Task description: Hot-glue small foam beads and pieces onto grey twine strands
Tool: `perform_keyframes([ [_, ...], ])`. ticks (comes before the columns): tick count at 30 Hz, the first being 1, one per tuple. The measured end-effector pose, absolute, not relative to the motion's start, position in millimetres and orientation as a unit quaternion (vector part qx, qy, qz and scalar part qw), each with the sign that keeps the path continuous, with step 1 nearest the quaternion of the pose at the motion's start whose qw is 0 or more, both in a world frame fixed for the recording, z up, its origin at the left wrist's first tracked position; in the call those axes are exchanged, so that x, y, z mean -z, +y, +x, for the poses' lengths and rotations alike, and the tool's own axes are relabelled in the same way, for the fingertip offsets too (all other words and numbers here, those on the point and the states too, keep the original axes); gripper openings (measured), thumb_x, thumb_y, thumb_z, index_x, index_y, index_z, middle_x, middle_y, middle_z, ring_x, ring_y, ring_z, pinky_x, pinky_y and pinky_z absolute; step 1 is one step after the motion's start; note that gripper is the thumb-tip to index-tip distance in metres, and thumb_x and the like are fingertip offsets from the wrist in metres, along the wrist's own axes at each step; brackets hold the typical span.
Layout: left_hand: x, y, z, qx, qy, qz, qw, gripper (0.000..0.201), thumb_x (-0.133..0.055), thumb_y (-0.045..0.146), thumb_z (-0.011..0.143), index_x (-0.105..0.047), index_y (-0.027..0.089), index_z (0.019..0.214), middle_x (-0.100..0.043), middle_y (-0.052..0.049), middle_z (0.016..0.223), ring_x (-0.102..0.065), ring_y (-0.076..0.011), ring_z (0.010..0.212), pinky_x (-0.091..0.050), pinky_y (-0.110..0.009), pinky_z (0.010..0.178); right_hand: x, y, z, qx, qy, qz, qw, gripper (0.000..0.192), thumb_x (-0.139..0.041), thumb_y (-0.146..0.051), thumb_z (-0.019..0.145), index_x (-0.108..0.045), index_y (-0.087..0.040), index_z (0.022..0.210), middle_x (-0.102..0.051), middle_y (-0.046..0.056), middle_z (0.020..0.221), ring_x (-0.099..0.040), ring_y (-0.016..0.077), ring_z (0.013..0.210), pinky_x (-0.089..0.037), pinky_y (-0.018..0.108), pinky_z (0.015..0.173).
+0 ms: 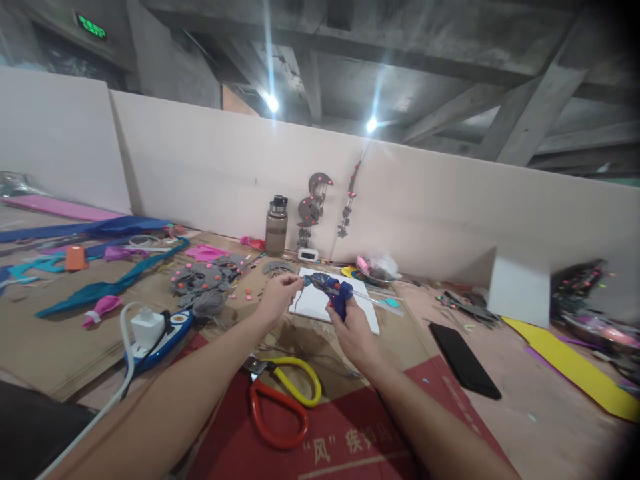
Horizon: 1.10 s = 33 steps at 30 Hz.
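My right hand (356, 328) is wrapped round the handle of a blue hot glue gun (340, 297), its nozzle pointing left and a clear glue stick coming out of its back. Opposite the nozzle, my left hand (280, 297) pinches a small teal piece (307, 282), too small to make out fully, with a dark string hanging below it. Both hands are over a white board (367, 319). Scissors (287, 400) with one red and one yellow handle lie on the red cardboard (350, 427) between my forearms.
Grey felt pieces with orange dots (205, 277) and a ball of grey yarn (209, 303) lie left. A power strip (175, 333) with a charger stands nearer. A water bottle (277, 227) and small clock (307, 255) are behind, a black phone (465, 360) right.
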State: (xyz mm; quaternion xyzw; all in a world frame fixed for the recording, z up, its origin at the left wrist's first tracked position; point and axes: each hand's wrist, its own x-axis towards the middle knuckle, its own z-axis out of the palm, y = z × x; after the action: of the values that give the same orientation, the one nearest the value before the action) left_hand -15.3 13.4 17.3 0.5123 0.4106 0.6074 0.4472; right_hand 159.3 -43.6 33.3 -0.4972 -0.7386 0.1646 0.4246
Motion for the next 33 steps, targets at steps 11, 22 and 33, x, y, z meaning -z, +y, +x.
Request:
perform_keyframes([
  [11,-16.1,14.4,-15.1,-0.605,0.427,0.521,0.424,0.032,-0.067,0.044,0.065,-0.062,0.014,0.072,-0.048,0.003,0.058,-0.036,-0.0052,0.045,-0.025,-0.019,0.043,-30.1,-42.7,159.3,-0.143,-0.741,-0.493,0.434,0.022,-0.043,-0.027,0.084,-0.05,-0.017,0.102,-0.061,0.007,0.085,-0.056,0.0195,0.075,-0.043,0.032,0.069],
  [22,-15.5,17.3,-16.3,-0.612,0.423,0.512,0.429,0.032,-0.068,0.044,0.063,-0.063,0.014,0.073,-0.05,0.004,0.056,-0.036,-0.0048,0.044,-0.024,-0.019,0.042,-29.3,-42.8,158.7,-0.145,-0.742,-0.488,0.436,0.022,-0.044,-0.026,0.083,-0.05,-0.017,0.102,-0.062,0.007,0.086,-0.056,0.0199,0.075,-0.044,0.034,0.07],
  [33,-19.9,15.8,-18.5,-0.63,0.412,0.486,0.445,0.031,-0.069,0.042,0.063,-0.061,0.014,0.073,-0.047,0.005,0.056,-0.035,-0.0043,0.044,-0.022,-0.018,0.042,-27.3,-41.5,158.3,-0.205,-0.71,-0.482,0.471,0.016,-0.051,-0.029,0.079,-0.053,-0.019,0.091,-0.061,0.003,0.079,-0.055,0.0162,0.067,-0.044,0.029,0.062],
])
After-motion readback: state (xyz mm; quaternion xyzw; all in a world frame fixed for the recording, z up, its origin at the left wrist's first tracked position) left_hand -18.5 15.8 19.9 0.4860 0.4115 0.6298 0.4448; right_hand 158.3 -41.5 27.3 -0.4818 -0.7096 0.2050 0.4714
